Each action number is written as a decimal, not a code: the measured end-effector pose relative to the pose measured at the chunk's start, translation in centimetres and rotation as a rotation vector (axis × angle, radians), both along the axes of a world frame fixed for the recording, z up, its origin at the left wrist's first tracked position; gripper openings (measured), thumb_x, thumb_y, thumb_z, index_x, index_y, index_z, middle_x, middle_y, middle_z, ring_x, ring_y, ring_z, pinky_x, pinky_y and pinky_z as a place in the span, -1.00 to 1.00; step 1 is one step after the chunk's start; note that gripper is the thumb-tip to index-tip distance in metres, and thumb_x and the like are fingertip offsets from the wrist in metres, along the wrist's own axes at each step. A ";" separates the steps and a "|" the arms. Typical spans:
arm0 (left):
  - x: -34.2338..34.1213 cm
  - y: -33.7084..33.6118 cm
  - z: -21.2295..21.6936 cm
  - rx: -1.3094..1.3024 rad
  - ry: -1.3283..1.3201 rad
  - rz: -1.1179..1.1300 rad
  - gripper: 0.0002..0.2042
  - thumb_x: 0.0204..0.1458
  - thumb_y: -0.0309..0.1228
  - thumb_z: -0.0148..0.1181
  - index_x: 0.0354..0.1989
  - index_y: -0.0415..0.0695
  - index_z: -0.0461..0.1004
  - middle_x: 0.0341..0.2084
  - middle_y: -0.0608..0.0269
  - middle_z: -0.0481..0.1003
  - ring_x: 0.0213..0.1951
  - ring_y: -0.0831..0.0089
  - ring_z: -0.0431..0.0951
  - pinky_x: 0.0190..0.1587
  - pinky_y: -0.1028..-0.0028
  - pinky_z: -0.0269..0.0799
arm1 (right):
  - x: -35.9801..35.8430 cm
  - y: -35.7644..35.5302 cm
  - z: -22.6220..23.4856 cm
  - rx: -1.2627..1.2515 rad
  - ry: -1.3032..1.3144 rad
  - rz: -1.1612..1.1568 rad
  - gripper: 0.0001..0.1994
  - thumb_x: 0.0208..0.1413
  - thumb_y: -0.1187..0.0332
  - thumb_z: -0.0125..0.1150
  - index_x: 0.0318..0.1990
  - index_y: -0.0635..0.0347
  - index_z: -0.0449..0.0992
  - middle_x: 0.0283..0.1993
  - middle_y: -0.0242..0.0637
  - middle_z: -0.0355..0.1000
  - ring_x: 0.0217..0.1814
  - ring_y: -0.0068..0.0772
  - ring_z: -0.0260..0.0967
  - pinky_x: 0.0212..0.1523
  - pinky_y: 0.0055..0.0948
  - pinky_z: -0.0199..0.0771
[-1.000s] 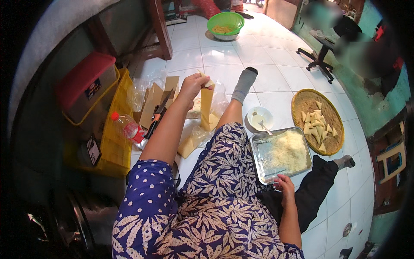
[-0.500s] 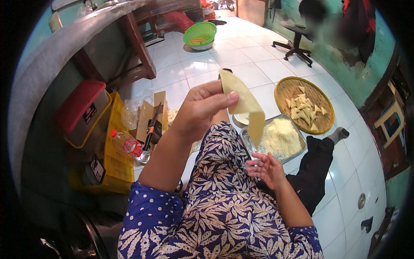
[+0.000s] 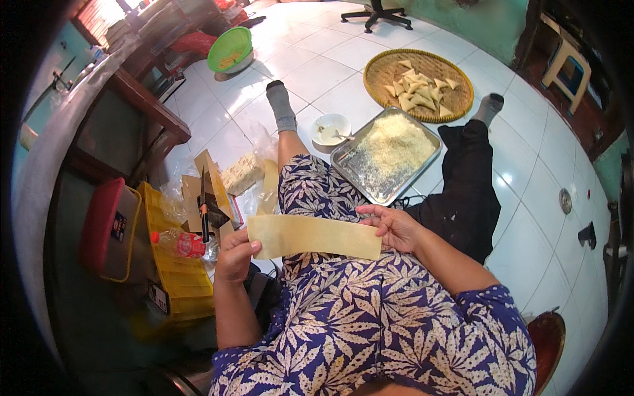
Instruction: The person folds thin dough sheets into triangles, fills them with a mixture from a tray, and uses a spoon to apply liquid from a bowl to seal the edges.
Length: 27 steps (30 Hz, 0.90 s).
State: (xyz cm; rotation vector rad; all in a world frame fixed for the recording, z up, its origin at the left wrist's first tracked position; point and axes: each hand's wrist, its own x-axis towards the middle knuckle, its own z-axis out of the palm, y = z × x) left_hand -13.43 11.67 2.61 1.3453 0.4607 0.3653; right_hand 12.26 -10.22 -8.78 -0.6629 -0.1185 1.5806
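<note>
A long, pale yellow pastry strip (image 3: pixel 316 237) stretches level above my lap. Its left end is pinched between the thumb and fingers of my left hand (image 3: pixel 236 256). My right hand (image 3: pixel 396 230) grips the other end near the upper corner. Beyond my hands, a metal tray (image 3: pixel 341 164) on the floor holds a heap of pale shredded filling (image 3: pixel 399 142). Next to it stands a white bowl (image 3: pixel 321 137) with a spoon in it. Farther back, a round woven tray (image 3: pixel 374 78) carries several folded pastry triangles (image 3: pixel 422 92).
To my left are a yellow crate (image 3: pixel 173 264), a plastic bottle with a red cap (image 3: pixel 181 243), and a knife (image 3: pixel 204 211) on an open cardboard box (image 3: pixel 218 191). A green basket (image 3: pixel 231 49) stands far left. My legs stretch out on both sides of the metal tray.
The pastry strip, which hung from my raised left hand, has come down and is now held out sideways. My right hand has taken its free end. The view has shifted.
</note>
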 end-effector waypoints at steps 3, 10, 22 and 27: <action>-1.3 0.3 0.0 0.169 0.307 -0.139 -0.69 -0.09 -0.44 0.14 -0.16 -0.35 0.45 -0.31 0.24 0.49 -0.21 0.49 0.44 -0.13 0.51 0.29 | -0.7 0.2 -0.8 -0.080 -0.119 0.063 -0.36 -0.28 0.72 -0.09 0.13 0.27 0.13 -0.17 -0.08 0.35 -0.16 -0.26 0.42 -0.10 -0.38 0.49; 1.5 -2.0 -5.2 0.582 0.187 -0.031 -0.68 0.00 -0.50 0.12 -0.03 -0.20 0.38 -0.16 0.18 0.41 -0.17 0.43 0.46 -0.13 0.51 0.36 | -1.8 2.2 3.6 -0.023 -0.359 -0.084 -0.46 -0.20 0.69 -0.07 0.08 0.25 0.22 -0.24 -0.21 0.38 -0.26 -0.41 0.41 -0.22 -0.52 0.46; 8.0 -11.3 -6.1 0.530 -0.202 -0.086 -0.63 -0.01 -0.69 -0.01 0.03 -0.27 0.22 -0.08 0.18 0.23 -0.03 0.46 0.34 0.06 0.47 0.28 | -4.0 0.7 4.3 0.161 -0.674 -0.332 -0.93 -0.13 0.53 0.07 -0.42 0.23 0.37 -0.35 -0.35 0.29 -0.33 -0.55 0.24 -0.26 -0.59 0.27; 8.2 -11.1 -6.9 0.093 -0.172 -0.083 -0.72 0.04 -0.63 -0.04 -0.04 -0.24 0.24 -0.19 0.24 0.33 -0.10 0.50 0.37 -0.01 0.49 0.31 | -4.0 0.4 3.4 0.295 -1.089 -0.340 -0.89 -0.21 0.53 0.15 -0.50 0.22 0.34 -0.37 -0.35 0.24 -0.30 -0.54 0.21 -0.27 -0.56 0.24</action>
